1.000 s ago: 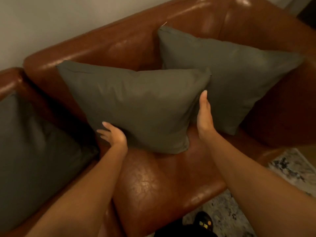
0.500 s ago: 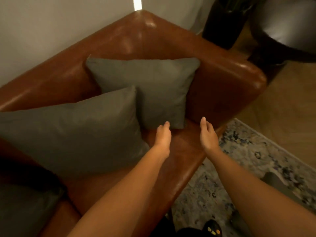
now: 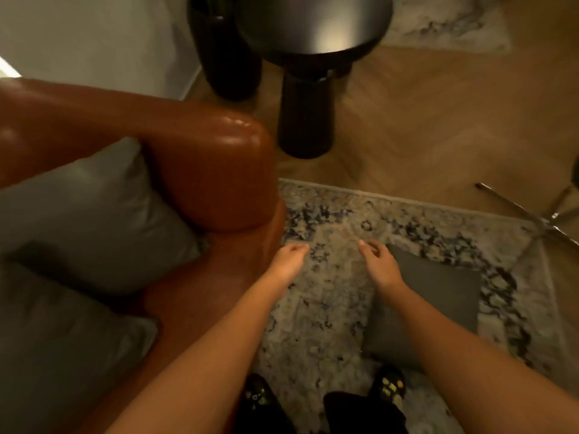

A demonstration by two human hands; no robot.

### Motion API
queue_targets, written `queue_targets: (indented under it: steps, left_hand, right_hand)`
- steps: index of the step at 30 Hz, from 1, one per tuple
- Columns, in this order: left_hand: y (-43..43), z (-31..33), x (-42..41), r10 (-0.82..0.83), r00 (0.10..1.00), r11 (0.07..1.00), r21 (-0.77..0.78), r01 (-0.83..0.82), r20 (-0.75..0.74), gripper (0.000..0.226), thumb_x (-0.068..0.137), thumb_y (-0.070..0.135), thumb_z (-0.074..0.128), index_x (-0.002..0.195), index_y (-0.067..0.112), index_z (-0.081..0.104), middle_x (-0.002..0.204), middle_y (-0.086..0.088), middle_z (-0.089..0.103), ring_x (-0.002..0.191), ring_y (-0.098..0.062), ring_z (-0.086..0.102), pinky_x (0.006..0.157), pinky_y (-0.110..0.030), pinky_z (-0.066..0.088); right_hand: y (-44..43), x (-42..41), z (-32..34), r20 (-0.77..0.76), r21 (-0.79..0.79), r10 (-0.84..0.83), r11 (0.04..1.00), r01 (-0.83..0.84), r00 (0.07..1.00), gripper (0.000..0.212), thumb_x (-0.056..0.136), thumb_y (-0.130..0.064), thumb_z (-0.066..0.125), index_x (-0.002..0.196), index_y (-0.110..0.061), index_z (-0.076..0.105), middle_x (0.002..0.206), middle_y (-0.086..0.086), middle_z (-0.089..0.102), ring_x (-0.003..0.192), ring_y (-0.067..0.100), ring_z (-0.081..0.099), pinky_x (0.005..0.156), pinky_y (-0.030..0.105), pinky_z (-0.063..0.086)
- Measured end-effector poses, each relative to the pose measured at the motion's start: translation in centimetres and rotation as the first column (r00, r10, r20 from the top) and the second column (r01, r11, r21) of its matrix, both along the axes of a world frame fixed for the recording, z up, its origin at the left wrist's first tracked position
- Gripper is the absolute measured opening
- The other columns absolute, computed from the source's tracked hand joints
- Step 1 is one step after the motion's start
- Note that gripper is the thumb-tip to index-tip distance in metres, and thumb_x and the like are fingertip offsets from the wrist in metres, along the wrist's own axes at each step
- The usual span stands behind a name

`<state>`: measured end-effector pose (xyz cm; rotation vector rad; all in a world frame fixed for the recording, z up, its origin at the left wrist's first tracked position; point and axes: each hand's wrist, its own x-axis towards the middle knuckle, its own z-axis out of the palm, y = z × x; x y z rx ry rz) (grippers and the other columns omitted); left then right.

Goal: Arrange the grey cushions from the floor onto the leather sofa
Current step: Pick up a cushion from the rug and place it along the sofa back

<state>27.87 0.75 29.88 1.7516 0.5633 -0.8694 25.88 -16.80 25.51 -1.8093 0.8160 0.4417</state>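
Observation:
A grey cushion [image 3: 438,296] lies flat on the patterned rug [image 3: 329,220] at the right, partly hidden by my right forearm. Two grey cushions stand on the brown leather sofa [image 3: 213,164] at the left: one [image 3: 94,214] against the armrest, another [image 3: 62,355] nearer to me. My left hand [image 3: 289,258] hovers over the sofa's front corner, fingers loosely curled, holding nothing. My right hand [image 3: 379,264] hangs over the rug at the floor cushion's near-left corner, fingers relaxed and empty.
A round black side table [image 3: 313,23] on a black pedestal stands on the wooden floor beyond the sofa arm, with a dark vase [image 3: 225,57] beside it. Chrome chair legs [image 3: 548,214] reach in at the right. My feet [image 3: 388,383] stand on the rug.
Both hands left the cushions on the sofa and swung right over the rug. The view turned right and down, bringing the floor cushion into sight.

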Motion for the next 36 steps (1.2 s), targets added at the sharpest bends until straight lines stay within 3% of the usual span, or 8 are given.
queue_targets:
  steps: [8,12,16,23,27,31,34,36]
  left_hand:
    - [-20.5,-3.8,1.9,-0.166,0.986,0.986,0.005,0.166,-0.027,0.037,0.100,0.028,0.042,0.130,0.009,0.051,0.136,-0.010,0.052,0.125,-0.025,0.049,0.101,-0.030,0.038]
    - [-27.9,-6.9,2.4,-0.302,0.952,0.952,0.031,0.304,-0.056,0.038,0.100,0.027,0.042,0.131,0.007,0.050,0.126,-0.009,0.054,0.116,-0.024,0.051,0.083,-0.025,0.040]
    - [-31.9,-10.4,3.2,-0.515,0.855,0.846,0.118,0.519,-0.068,0.042,0.099,0.033,0.042,0.132,0.009,0.051,0.137,-0.008,0.050,0.125,-0.025,0.048,0.097,-0.030,0.038]
    - [-38.0,-19.7,5.4,-0.782,0.621,0.595,0.230,0.770,-0.056,0.046,0.099,0.034,0.042,0.139,0.010,0.043,0.143,-0.009,0.046,0.128,-0.026,0.046,0.106,-0.036,0.039]
    - [-41.4,-25.6,5.9,-0.891,0.452,0.421,0.296,0.857,-0.041,0.048,0.100,0.034,0.040,0.142,0.009,0.038,0.145,-0.009,0.042,0.130,-0.026,0.044,0.100,-0.032,0.038]
    - [-43.8,-31.5,6.4,-0.960,0.279,0.249,0.363,0.898,-0.031,0.053,0.100,0.036,0.041,0.144,0.009,0.033,0.151,-0.010,0.032,0.135,-0.028,0.037,0.108,-0.036,0.034]
    - [-45.6,-36.0,7.1,-0.986,0.167,0.139,0.425,0.894,-0.028,0.054,0.099,0.037,0.042,0.145,0.010,0.032,0.152,-0.012,0.029,0.134,-0.030,0.038,0.110,-0.041,0.035]
    - [-46.7,-38.6,7.3,-0.993,0.114,0.087,0.459,0.884,-0.031,0.056,0.098,0.038,0.043,0.145,0.010,0.031,0.151,-0.013,0.029,0.133,-0.032,0.038,0.109,-0.043,0.036]
  right_hand:
    - [-18.8,-2.7,-3.8,-0.118,-0.026,-0.180,0.984,0.178,0.977,0.059,0.097,-0.038,0.051,0.146,-0.009,0.035,0.145,0.012,0.046,0.129,0.028,0.047,0.102,0.032,0.036]
    - [-25.6,-3.7,-6.7,-0.168,-0.025,-0.279,0.960,0.278,0.946,0.061,0.097,-0.039,0.051,0.146,-0.009,0.034,0.147,0.012,0.043,0.134,0.028,0.042,0.105,0.031,0.033]
    - [-28.4,-5.0,-10.1,-0.207,0.050,-0.440,0.887,0.459,0.874,0.063,0.095,-0.041,0.052,0.147,-0.012,0.033,0.149,0.009,0.040,0.134,0.028,0.041,0.109,0.037,0.035]
    - [-29.4,-8.8,-19.3,-0.398,0.179,-0.718,0.549,0.816,0.570,0.063,0.095,-0.041,0.054,0.147,-0.013,0.033,0.146,0.007,0.042,0.132,0.026,0.041,0.106,0.042,0.037]
    - [-29.4,-11.3,-25.8,-0.511,0.166,-0.775,0.337,0.927,0.373,0.068,0.093,-0.048,0.054,0.148,-0.016,0.031,0.149,0.008,0.038,0.135,0.026,0.037,0.104,0.044,0.036]
    - [-29.1,-13.3,-31.5,-0.575,0.156,-0.799,0.104,0.982,0.176,0.074,0.088,-0.058,0.054,0.148,-0.018,0.034,0.151,0.006,0.037,0.138,0.028,0.035,0.108,0.047,0.031]
    - [-28.6,-14.4,-36.0,-0.614,0.196,-0.784,-0.038,0.980,0.093,0.090,0.074,-0.074,0.056,0.146,-0.022,0.039,0.145,0.003,0.047,0.132,0.029,0.044,0.108,0.049,0.029]
    - [-28.3,-15.2,-39.2,-0.627,0.191,-0.778,-0.100,0.976,0.043,0.119,0.048,-0.086,0.061,0.147,-0.026,0.036,0.144,0.003,0.049,0.131,0.030,0.045,0.110,0.052,0.027]
